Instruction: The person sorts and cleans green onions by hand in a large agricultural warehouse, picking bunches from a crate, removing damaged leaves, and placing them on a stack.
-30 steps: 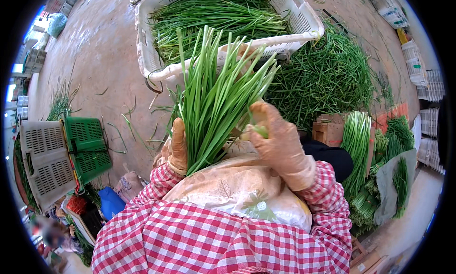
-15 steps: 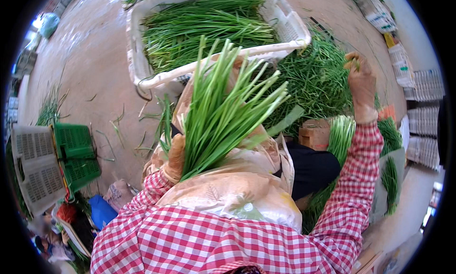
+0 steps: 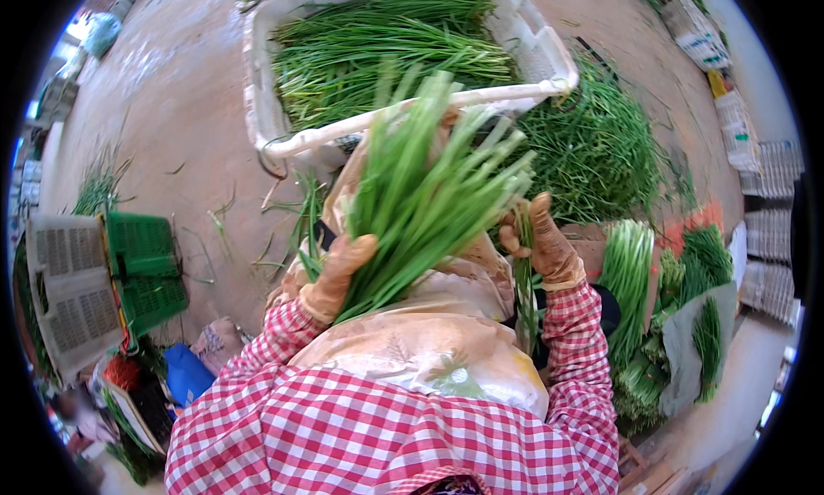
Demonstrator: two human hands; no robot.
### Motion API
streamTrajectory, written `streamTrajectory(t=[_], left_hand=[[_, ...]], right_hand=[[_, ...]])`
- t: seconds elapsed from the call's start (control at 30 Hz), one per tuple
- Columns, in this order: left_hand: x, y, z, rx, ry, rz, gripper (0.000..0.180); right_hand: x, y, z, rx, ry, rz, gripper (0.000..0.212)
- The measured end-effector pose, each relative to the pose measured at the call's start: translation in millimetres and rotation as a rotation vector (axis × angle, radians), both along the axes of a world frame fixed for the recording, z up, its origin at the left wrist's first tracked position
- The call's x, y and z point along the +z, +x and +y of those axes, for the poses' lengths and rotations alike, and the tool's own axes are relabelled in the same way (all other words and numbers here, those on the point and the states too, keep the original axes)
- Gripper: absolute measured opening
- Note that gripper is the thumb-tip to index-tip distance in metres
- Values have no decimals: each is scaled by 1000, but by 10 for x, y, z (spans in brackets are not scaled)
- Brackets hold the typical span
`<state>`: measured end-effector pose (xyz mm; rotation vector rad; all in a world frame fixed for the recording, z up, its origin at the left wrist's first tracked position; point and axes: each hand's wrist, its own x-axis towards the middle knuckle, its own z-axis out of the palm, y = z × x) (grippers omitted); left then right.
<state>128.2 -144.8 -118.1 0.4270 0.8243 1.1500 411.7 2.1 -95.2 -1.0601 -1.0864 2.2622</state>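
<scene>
A thick bunch of green chives (image 3: 421,195) with pale ends fans upward in front of my apron. My gloved left hand (image 3: 336,276) is closed round its lower left side, thumb on top; the far fingers are hidden behind the stalks. Just right of the bunch, my gloved right hand (image 3: 549,248) has its fingers curled round a few thin, darker chive stalks (image 3: 525,293) that hang down beside my lap. Motion blurs the tops of the bunch.
Ahead stands a white plastic crate (image 3: 560,66) of laid chives. Loose green leaves (image 3: 592,152) are heaped to its right. At right lie pale-ended bunches (image 3: 628,272) and a grey sheet (image 3: 687,349). Green (image 3: 146,263) and grey crates (image 3: 73,272) stand left.
My right hand has come down and inward from the far right to beside the bunch, now with thin stalks hanging from it. The bunch in my left hand has shifted slightly right.
</scene>
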Motion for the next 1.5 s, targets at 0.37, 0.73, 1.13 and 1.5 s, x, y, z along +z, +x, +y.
streamTrajectory(t=[0.37,0.73,1.13,1.5], left_hand=[[323,455,356,-343,553,1209,73],[182,680,333,-561,1036,1808,63],[139,637,359,-544,1259,1570,57],[162,537,413,-600,1372,1271,57]], right_hand=[[113,-216,210,-274,214,24,113],[199,-124,370,-203,110,93,79],[-7,62,313,-180,-84,208,63],[30,86,43,-298,196,438,45]])
